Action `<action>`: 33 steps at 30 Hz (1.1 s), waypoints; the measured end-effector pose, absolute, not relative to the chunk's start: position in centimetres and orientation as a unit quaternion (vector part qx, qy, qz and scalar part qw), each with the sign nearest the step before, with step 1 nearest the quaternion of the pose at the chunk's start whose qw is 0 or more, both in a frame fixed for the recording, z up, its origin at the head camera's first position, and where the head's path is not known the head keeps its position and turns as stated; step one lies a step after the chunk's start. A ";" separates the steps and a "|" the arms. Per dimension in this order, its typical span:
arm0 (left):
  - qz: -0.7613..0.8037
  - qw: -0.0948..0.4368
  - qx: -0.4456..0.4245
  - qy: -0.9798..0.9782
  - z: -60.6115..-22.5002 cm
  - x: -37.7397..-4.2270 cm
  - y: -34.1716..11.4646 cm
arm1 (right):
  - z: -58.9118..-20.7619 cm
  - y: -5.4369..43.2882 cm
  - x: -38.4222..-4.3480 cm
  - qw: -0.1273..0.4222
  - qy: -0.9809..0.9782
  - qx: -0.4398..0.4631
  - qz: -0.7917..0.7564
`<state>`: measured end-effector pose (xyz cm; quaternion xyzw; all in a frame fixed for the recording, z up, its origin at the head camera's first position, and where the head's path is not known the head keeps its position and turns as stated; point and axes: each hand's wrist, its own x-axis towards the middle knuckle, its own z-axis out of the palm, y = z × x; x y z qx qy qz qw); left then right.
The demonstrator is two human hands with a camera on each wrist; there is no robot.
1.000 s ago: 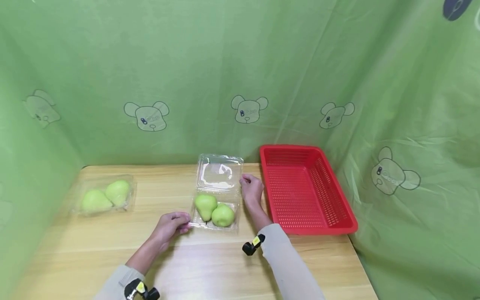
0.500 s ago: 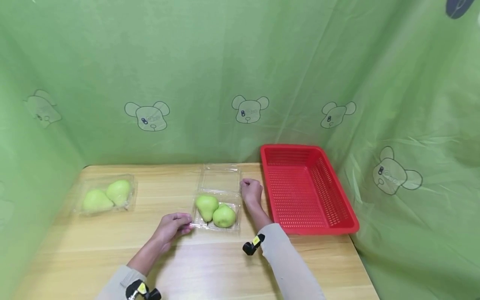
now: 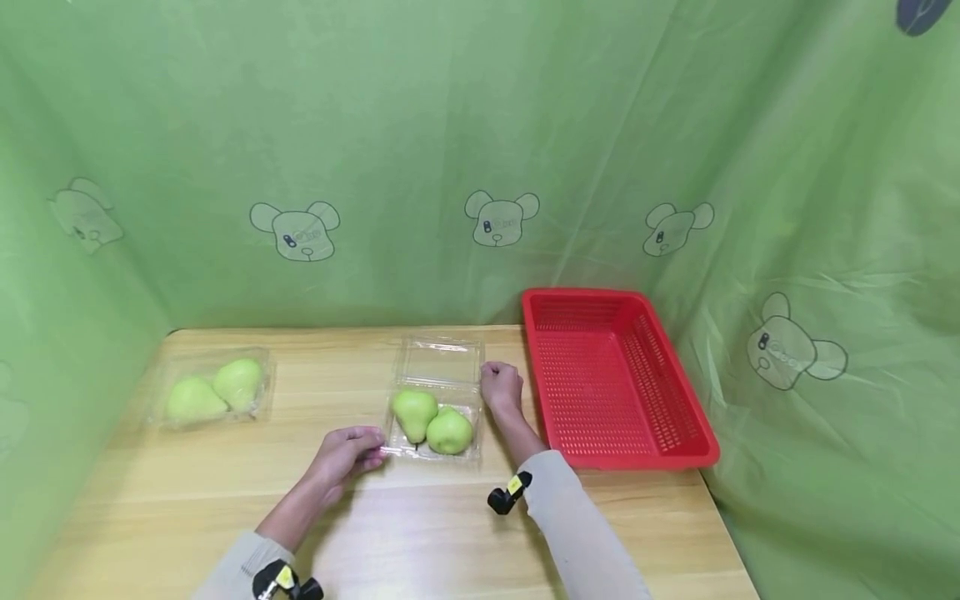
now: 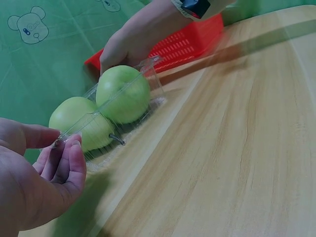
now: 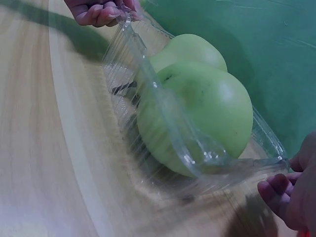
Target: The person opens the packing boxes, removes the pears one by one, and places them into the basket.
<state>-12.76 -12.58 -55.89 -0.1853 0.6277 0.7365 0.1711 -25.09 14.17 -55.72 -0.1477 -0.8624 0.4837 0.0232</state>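
Note:
In the head view, a clear plastic clamshell box [image 3: 438, 457] sits mid-table with its lid [image 3: 441, 363] laid back, away from the person. Two green pears lie in its base: one pear [image 3: 413, 413] on the left, the other pear [image 3: 449, 432] on the right. The left hand [image 3: 341, 460] pinches the base's front-left corner between thumb and fingers, as the left wrist view also shows. At the right side, near the hinge, the right hand [image 3: 502, 388] pinches the clear plastic edge. The right wrist view shows this right hand [image 5: 296, 190] at the box's edge.
Right of the box stands a red perforated plastic basket [image 3: 592, 392]. A second clear box [image 3: 258, 358] holding two pears [image 3: 238, 383] is at the table's left. A green curtain [image 3: 390, 125] encloses the back and sides of the wooden table [image 3: 420, 533].
The lid has swung back and down from a tilted position to lying nearly flat. The right hand has come slightly down and nearer with it; the left hand has stayed at its corner.

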 end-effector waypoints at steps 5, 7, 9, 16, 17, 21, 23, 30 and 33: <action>0.738 0.174 -0.185 0.625 -55.9 -12.6 -12.4 | -55.9 14.4 -24.8 0.014 -0.863 -0.150 0.482; 0.739 0.175 -0.184 0.624 -55.9 -12.6 -12.4 | -55.9 14.5 -24.5 0.011 -0.865 -0.150 0.479; 0.740 0.175 -0.184 0.623 -55.8 -12.6 -12.3 | -55.9 14.6 -24.2 0.009 -0.866 -0.147 0.478; 0.741 0.174 -0.181 0.622 -55.8 -12.5 -12.0 | -56.1 15.0 -23.0 0.016 -0.876 -0.124 0.466; 0.742 0.174 -0.181 0.622 -55.8 -12.5 -12.0 | -56.1 15.0 -22.8 0.020 -0.876 -0.120 0.466; 0.741 0.173 -0.179 0.623 -55.9 -12.5 -11.9 | -56.1 15.2 -22.0 0.042 -0.882 -0.101 0.459; 0.742 0.172 -0.177 0.623 -55.9 -12.5 -11.9 | -56.1 15.2 -21.6 0.050 -0.885 -0.088 0.454; 0.742 0.171 -0.175 0.625 -55.9 -12.5 -11.9 | -56.2 15.4 -20.4 0.092 -0.903 -0.022 0.419; 0.743 0.173 -0.175 0.623 -55.8 -12.5 -11.9 | -56.0 15.6 -19.9 0.103 -0.909 0.002 0.403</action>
